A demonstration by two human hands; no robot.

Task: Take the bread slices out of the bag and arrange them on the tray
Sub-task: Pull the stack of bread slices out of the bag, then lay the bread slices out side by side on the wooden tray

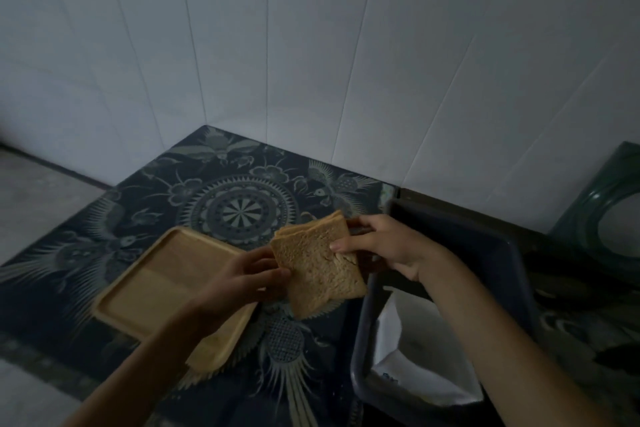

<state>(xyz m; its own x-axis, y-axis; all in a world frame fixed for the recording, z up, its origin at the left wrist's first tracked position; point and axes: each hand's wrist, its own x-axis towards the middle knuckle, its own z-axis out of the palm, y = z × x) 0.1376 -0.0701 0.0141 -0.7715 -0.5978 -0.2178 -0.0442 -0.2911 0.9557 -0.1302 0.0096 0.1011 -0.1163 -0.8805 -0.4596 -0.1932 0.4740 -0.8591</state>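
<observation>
A small stack of brown bread slices (317, 265) hangs in the air above the patterned cloth, just right of the wooden tray (152, 291). My right hand (384, 246) grips the stack's right edge, thumb on the top slice. My left hand (242, 279) holds the stack's left edge, over the tray's right rim. The tray lies bare on the cloth. A white bag (419, 357) lies inside a dark bin at the right, under my right forearm.
The dark blue bin (485, 253) stands at the right of the dark patterned cloth (242, 204). A green round-holed object (595, 218) leans at the far right. White tiled walls meet in a corner behind. Grey floor shows at the left.
</observation>
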